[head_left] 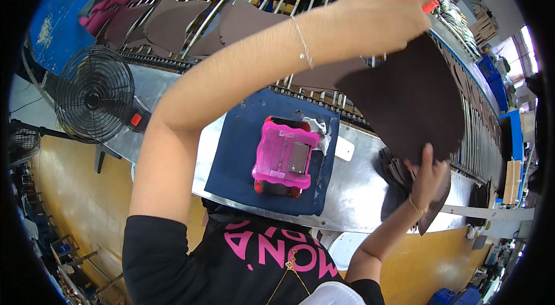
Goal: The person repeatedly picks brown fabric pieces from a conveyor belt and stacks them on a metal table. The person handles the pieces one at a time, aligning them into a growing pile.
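Observation:
My left hand (396,2), with rings on its fingers, is closed at the upper right. Bits of red and pink show beside its fingers, but I cannot make out what it holds. Right below it hangs a dark brown cut piece of leather-like sheet (410,97). My right hand (430,181) grips this piece by its lower edge, thumb on the near face. Behind and under the right hand lies a stack of similar dark pieces (393,186) on the metal table. Whether the left hand touches the piece's top edge is hard to tell.
A rod conveyor (202,30) carrying several brown cut pieces runs along the table's far side. On the metal table (358,189) lie a dark blue sheet (231,172) and a pink plastic holder (283,155). A black fan (92,97) stands at the left.

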`<move>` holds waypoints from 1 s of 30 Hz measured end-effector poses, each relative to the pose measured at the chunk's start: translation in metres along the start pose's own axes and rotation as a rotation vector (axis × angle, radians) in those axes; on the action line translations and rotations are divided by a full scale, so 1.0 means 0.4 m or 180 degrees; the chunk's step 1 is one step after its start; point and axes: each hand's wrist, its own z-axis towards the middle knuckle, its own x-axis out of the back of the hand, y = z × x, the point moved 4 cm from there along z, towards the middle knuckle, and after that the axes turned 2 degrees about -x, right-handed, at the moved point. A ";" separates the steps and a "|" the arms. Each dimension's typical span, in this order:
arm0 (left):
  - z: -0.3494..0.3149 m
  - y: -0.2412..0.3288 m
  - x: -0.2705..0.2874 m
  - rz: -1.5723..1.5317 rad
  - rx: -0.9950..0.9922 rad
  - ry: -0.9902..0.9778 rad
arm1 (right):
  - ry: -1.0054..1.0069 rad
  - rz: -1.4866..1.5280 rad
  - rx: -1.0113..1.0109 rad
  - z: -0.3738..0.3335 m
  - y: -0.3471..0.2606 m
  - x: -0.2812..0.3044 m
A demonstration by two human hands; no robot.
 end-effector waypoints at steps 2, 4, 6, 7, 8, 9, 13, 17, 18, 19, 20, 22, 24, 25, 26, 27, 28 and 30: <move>0.012 -0.050 -0.008 -0.0470 0.0257 -0.0195 | -0.0414 0.0781 -0.0394 0.053 0.046 -0.095; -0.014 -0.081 -0.018 -0.0423 0.0389 0.0228 | -0.0381 0.1437 -0.0555 0.084 0.093 -0.211; -0.056 -0.077 0.030 -0.0625 0.0768 0.0309 | -0.0647 0.2178 -0.0821 0.104 0.141 -0.333; -0.074 -0.069 0.050 -0.0641 0.0767 0.0388 | -0.0824 0.2453 -0.0863 0.119 0.175 -0.382; -0.095 -0.070 0.060 -0.0670 0.0839 0.0393 | -0.1018 0.2788 -0.0783 0.137 0.210 -0.435; -0.116 -0.072 0.076 -0.0668 0.0913 0.0377 | -0.1001 0.2924 -0.0857 0.158 0.252 -0.488; -0.264 -0.089 0.113 -0.0777 0.1612 -0.0138 | -0.0655 0.3301 -0.1017 0.205 0.304 -0.656; -0.404 -0.101 0.198 -0.0891 0.2525 -0.0347 | -0.0471 0.3687 -0.1428 0.259 0.383 -0.761; -0.437 -0.103 0.213 -0.0903 0.2706 -0.0373 | -0.0431 0.3732 -0.1567 0.263 0.390 -0.782; -0.464 -0.102 0.220 -0.0938 0.2886 -0.0396 | -0.0186 0.3591 -0.1698 0.254 0.386 -0.782; -0.483 -0.101 0.222 -0.0979 0.3060 -0.0419 | -0.0377 0.3616 -0.1880 0.254 0.392 -0.782; -0.510 -0.089 0.227 -0.0971 0.3135 -0.0460 | -0.0783 0.3622 -0.2275 0.238 0.409 -0.770; -0.529 -0.076 0.225 -0.1046 0.3192 -0.0534 | -0.1278 0.3038 -0.1959 0.198 0.376 -0.703; -0.536 -0.067 0.222 -0.1130 0.3216 -0.0575 | -0.1421 0.2566 -0.1667 0.177 0.342 -0.650; -0.545 -0.057 0.214 -0.1229 0.3242 -0.0616 | -0.1280 0.2079 -0.1331 0.153 0.283 -0.574; -0.547 -0.047 0.207 -0.1326 0.3232 -0.0647 | -0.1098 0.1515 -0.0849 0.148 0.251 -0.481; -0.550 -0.040 0.199 -0.1360 0.3214 -0.0650 | -0.0805 0.1018 -0.0515 0.142 0.240 -0.377; -0.557 -0.026 0.184 -0.1451 0.3173 -0.0670 | 0.0287 -0.0204 0.0185 0.131 0.275 -0.118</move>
